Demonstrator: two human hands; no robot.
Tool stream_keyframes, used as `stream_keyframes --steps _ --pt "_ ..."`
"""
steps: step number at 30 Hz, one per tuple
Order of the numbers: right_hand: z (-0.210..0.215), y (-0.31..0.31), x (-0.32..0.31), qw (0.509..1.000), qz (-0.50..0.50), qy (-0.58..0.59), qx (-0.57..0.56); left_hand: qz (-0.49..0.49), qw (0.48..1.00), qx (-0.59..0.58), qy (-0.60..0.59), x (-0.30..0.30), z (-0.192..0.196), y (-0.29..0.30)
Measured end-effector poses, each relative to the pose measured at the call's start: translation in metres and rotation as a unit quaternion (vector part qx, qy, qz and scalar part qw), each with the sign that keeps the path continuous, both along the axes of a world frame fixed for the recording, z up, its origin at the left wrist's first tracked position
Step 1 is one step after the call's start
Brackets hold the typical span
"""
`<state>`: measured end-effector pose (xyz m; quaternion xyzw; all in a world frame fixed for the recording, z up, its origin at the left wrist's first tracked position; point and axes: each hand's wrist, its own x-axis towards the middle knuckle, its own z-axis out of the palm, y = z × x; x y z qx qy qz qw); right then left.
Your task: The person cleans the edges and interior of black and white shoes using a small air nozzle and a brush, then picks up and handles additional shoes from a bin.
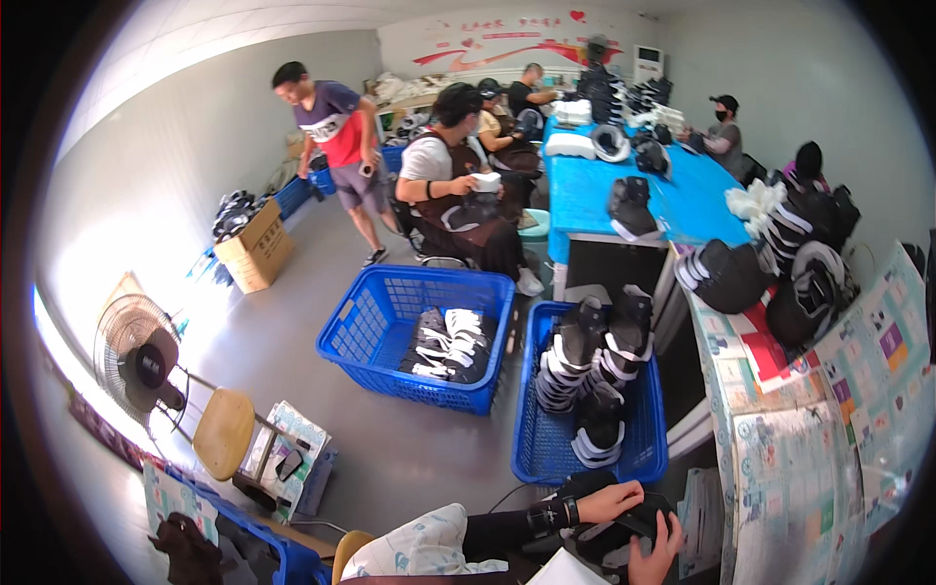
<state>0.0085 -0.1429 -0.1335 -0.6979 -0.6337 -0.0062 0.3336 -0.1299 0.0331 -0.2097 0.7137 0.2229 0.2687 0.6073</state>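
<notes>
At the bottom right of the head view, my left hand (610, 501) has its fingers closed on the upper edge of a dark, soft-looking piece (639, 519). My right hand (656, 553) grips the same piece from its right side, fingers bent against it. The piece looks like black fabric, but its exact kind is hard to make out. More black material lies under my hands over my lap. A dark sleeve and a black wristband (556, 517) cover my left arm.
Beyond my hands stands a blue basket (522, 429) with stacked black-and-white cap-like pieces (597, 429); another blue basket (336, 336) is left of it. A paper-covered table (790, 458) is at right. A fan (136, 356) stands left. Several people work around the blue table (585, 200).
</notes>
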Motion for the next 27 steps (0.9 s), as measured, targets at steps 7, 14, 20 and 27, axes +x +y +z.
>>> stream_keyframes --steps 7,14,20,27 --pt "-0.004 0.01 0.022 0.979 -0.162 0.085 0.093 -0.135 0.967 -0.187 -0.111 -0.006 0.004 0.048" --pt "-0.044 0.003 0.066 0.816 -0.195 0.505 0.203 -0.229 0.944 -0.232 -0.042 0.03 -0.001 0.065" --pt "-0.05 0.01 0.034 0.756 -0.188 0.587 0.221 -0.241 0.846 -0.414 -0.232 0.034 0.044 0.022" --pt "-0.022 -0.004 0.041 0.843 -0.132 0.515 0.084 -0.133 0.848 -0.454 -0.238 0.032 0.078 0.019"
